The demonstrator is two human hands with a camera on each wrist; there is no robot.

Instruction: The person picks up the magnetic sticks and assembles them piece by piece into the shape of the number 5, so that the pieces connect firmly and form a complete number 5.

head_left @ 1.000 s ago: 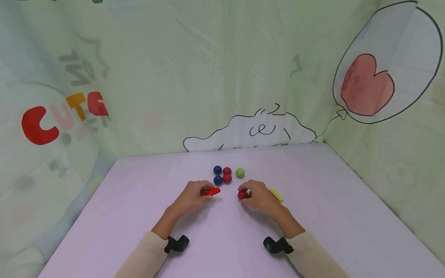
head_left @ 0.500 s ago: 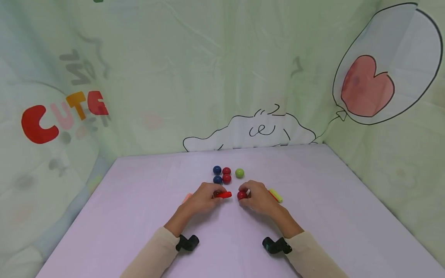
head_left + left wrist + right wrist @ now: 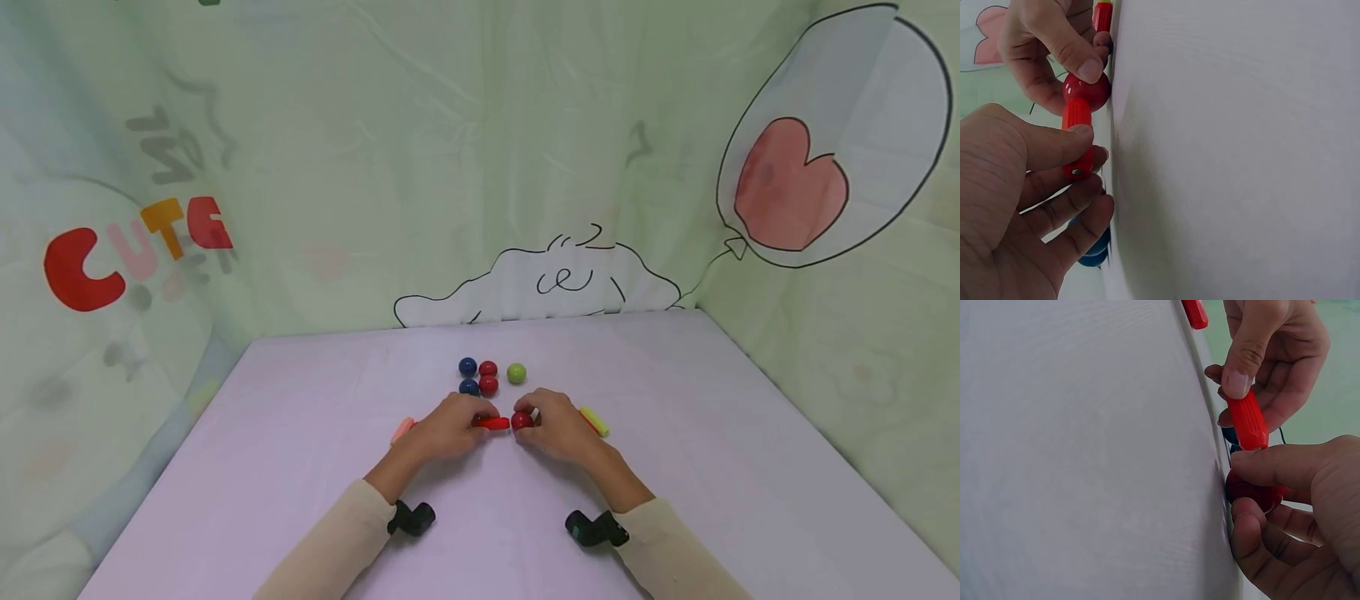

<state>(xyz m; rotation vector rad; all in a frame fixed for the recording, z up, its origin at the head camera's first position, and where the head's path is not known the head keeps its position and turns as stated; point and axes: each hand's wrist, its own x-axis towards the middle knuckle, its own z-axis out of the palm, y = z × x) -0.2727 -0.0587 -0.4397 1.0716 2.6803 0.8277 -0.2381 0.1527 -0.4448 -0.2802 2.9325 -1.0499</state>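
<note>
Red rod [image 3: 495, 423] twd ball [image 3: 521, 421], prob. horiz.

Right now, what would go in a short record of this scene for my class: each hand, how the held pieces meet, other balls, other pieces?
Left hand: pinches red stick
Right hand: holds red ball
Meeting: stick's end very close to ball; contact unclear
Other balls: two blue balls, two red balls, one green ball
Other pieces: yellow-and-red stick; pink piece, partly hidden
</note>
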